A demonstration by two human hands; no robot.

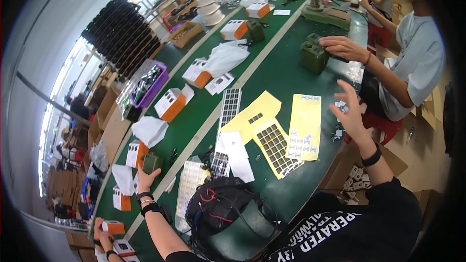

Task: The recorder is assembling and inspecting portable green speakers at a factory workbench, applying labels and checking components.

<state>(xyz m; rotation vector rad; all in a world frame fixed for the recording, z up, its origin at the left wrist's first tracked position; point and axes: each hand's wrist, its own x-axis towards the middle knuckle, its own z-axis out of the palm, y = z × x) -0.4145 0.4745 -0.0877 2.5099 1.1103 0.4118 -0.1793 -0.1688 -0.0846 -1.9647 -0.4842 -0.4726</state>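
My left hand (147, 180) reaches over the left part of the green table, its fingers and thumb closed round a small green jerrycan-shaped device (153, 163). An orange-and-white box (136, 154) stands just beyond that device. My right hand (350, 116) is raised over the table's right edge, fingers spread and holding nothing. Beneath and beside it lie small pale pieces (341, 106). To its left is a yellow sheet (305, 111) with rows of silvery stickers, beside another yellow sheet (262, 109) and a grid of dark stickers (277, 146).
A black mesh bag with cables (218, 204) lies close in front. A co-worker's hand (344, 48) touches another green jerrycan-shaped device (313, 56); another person's hands (101, 235) show lower left. Boxes (171, 104) and white bags (225, 58) line the far side. A green press (327, 14) stands beyond.
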